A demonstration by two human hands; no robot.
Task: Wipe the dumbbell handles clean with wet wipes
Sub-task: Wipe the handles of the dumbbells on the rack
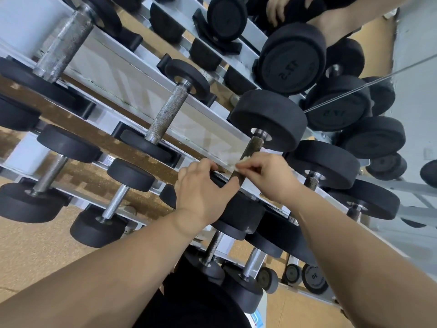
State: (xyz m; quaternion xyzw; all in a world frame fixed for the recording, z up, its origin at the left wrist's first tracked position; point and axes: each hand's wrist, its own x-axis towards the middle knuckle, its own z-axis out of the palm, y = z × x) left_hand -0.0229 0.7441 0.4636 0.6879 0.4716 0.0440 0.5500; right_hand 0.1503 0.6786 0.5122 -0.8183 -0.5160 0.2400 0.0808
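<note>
A black dumbbell with a dark, rusty knurled handle [254,147] lies on the rack in the middle of the view. My right hand [272,176] pinches a small, soiled wet wipe [243,160] against the middle of that handle. My left hand [201,185] rests on the near weight head [241,211] of the same dumbbell, fingers curled over its edge and thumb reaching toward the handle's lower end. The far head [269,119] sits on the rack's upper rail.
Several more black dumbbells fill the white tiered rack [132,74], with steel handles [169,112] to the left and larger heads [293,59] at the right. A mirror above shows a reflected hand [276,10]. Tan speckled floor lies below.
</note>
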